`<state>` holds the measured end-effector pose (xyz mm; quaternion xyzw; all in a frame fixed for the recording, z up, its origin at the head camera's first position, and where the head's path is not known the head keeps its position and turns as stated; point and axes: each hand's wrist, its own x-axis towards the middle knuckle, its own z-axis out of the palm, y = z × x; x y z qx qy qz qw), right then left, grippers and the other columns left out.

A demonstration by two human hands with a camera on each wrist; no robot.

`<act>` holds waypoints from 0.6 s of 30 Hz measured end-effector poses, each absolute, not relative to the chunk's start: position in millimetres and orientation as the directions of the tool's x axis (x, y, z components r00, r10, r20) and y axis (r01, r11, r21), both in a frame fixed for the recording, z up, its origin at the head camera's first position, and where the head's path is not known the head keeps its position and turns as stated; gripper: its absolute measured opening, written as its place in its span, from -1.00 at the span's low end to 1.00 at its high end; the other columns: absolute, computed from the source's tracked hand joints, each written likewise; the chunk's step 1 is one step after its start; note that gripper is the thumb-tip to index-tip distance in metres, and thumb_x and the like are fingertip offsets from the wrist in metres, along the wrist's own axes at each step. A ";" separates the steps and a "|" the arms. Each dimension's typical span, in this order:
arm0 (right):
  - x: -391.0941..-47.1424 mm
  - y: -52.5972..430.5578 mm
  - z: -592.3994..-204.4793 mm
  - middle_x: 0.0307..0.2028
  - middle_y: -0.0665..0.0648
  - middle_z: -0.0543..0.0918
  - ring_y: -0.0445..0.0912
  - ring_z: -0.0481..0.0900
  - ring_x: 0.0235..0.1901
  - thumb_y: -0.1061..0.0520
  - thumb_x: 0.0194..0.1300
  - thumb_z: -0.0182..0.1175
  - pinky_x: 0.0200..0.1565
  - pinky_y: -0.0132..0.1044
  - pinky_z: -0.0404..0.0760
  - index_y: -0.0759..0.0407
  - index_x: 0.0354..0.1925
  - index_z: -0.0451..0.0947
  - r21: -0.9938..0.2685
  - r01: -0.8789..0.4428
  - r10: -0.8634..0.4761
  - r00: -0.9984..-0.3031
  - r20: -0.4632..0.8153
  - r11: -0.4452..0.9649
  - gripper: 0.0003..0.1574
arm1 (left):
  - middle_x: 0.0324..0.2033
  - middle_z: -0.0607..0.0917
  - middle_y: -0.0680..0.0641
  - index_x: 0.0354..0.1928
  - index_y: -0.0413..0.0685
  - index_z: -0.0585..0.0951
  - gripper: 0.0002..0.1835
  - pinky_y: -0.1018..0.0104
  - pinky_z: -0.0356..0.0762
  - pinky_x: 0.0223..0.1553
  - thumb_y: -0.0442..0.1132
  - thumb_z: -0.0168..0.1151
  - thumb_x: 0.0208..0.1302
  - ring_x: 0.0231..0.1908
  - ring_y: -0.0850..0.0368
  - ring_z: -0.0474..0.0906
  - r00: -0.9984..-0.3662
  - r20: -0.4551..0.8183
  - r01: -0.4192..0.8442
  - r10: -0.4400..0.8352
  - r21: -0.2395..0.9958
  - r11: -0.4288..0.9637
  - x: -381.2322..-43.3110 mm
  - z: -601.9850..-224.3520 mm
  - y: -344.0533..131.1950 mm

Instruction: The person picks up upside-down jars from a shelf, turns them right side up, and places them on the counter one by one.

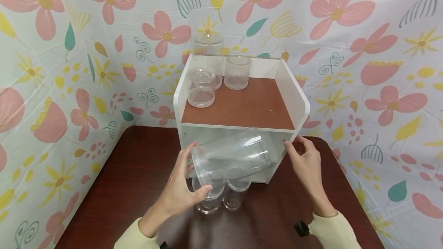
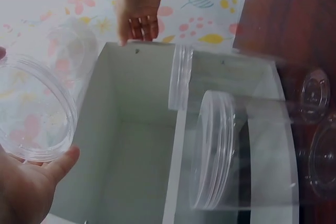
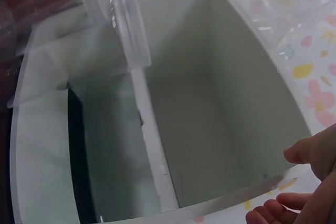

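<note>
The large clear jar [image 1: 232, 153] lies aslant before the open front of the shelf unit [image 1: 238, 108], its ribbed end lower and to the left, its base raised toward the right. The left hand [image 1: 176, 193] carries it one-handed: thumb and fingers are spread around the ribbed end and clamp it. The right hand [image 1: 306, 160] pinches the front edge of the unit's right side panel, thumb inside, curled fingers outside (how firmly cannot be told).

Beneath the held jar, near the unit's front edge, a wide jar [image 1: 209, 197] and a narrow jar [image 1: 238, 189] stand side by side on the tabletop [image 1: 145, 156]. On the unit's upper board, a tall jar [image 1: 209, 49] occupies the back left corner, a short jar [image 1: 202, 89] stands by the front left corner, and a frosted-looking jar [image 1: 237, 73] stands near the back edge.

Risks, in the inspector's judgement: the weight hangs beyond a single end grip, so a slip on smooth plastic could drop the held jar. Lowering it early could knock over the standing pair. A swing of its base could strike the side panel, and a jolt to the unit could shift the jars above.
</note>
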<state>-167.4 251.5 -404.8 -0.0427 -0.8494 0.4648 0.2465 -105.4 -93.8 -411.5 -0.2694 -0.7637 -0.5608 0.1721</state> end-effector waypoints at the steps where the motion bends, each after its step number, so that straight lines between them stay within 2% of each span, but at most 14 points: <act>1: -170.1 251.7 -406.5 0.05 0.28 0.66 -0.07 0.60 -0.05 0.03 0.43 0.32 -0.09 -0.42 0.47 0.36 0.18 0.60 -0.800 -0.162 0.297 -0.871 0.391 0.577 -0.48 | 0.43 0.27 -0.26 0.59 -0.13 0.12 0.12 -0.09 0.48 0.25 -0.25 0.52 -0.02 0.31 -0.19 0.39 -0.792 0.571 0.610 0.218 0.761 0.220 -105.5 -410.8 -96.0; 4: -177.2 250.7 -410.6 0.02 0.34 0.67 0.14 0.59 0.01 0.06 0.41 0.33 -0.03 -0.14 0.45 0.39 0.10 0.63 -0.774 -0.186 0.284 -0.857 0.429 0.605 -0.53 | 0.38 0.31 -0.22 0.60 -0.09 0.12 0.13 0.11 0.48 0.28 -0.32 0.52 -0.04 0.26 -0.18 0.44 -0.773 0.597 0.632 0.215 0.751 0.190 -106.7 -409.0 -102.6; 7: -182.7 248.6 -413.7 -0.03 0.37 0.68 0.23 0.61 0.00 0.11 0.39 0.35 -0.05 -0.06 0.45 0.42 0.03 0.65 -0.757 -0.214 0.281 -0.839 0.466 0.617 -0.60 | 0.36 0.31 -0.25 0.60 -0.09 0.13 0.13 0.28 0.45 0.29 -0.39 0.51 -0.05 0.22 -0.19 0.45 -0.754 0.621 0.653 0.211 0.741 0.153 -107.7 -407.1 -109.5; 9: -184.9 247.2 -414.5 -0.07 0.37 0.70 0.22 0.63 -0.06 0.13 0.39 0.35 -0.11 -0.16 0.45 0.41 -0.01 0.67 -0.746 -0.226 0.283 -0.826 0.488 0.627 -0.63 | 0.35 0.30 -0.28 0.60 -0.10 0.14 0.13 0.33 0.44 0.29 -0.41 0.49 -0.06 0.22 -0.15 0.44 -0.750 0.630 0.659 0.203 0.740 0.136 -107.9 -405.5 -114.1; 14: -187.8 246.5 -416.9 -0.22 0.31 0.72 0.07 0.64 -0.27 0.15 0.39 0.35 -0.31 -0.50 0.39 0.39 -0.12 0.69 -0.709 -0.253 0.277 -0.795 0.540 0.658 -0.73 | 0.34 0.33 -0.17 0.60 -0.09 0.16 0.12 0.37 0.42 0.29 -0.41 0.50 -0.07 0.20 -0.04 0.47 -0.762 0.623 0.646 0.173 0.747 0.154 -107.0 -399.7 -126.4; 18: -189.8 248.3 -419.2 -0.31 0.25 0.71 -0.01 0.62 -0.38 0.18 0.38 0.36 -0.40 -0.59 0.38 0.37 -0.21 0.69 -0.675 -0.284 0.254 -0.773 0.581 0.681 -0.79 | 0.33 0.35 -0.14 0.59 -0.12 0.18 0.12 0.44 0.39 0.26 -0.42 0.48 -0.10 0.14 0.02 0.48 -0.755 0.640 0.655 0.145 0.728 0.202 -106.5 -393.8 -134.0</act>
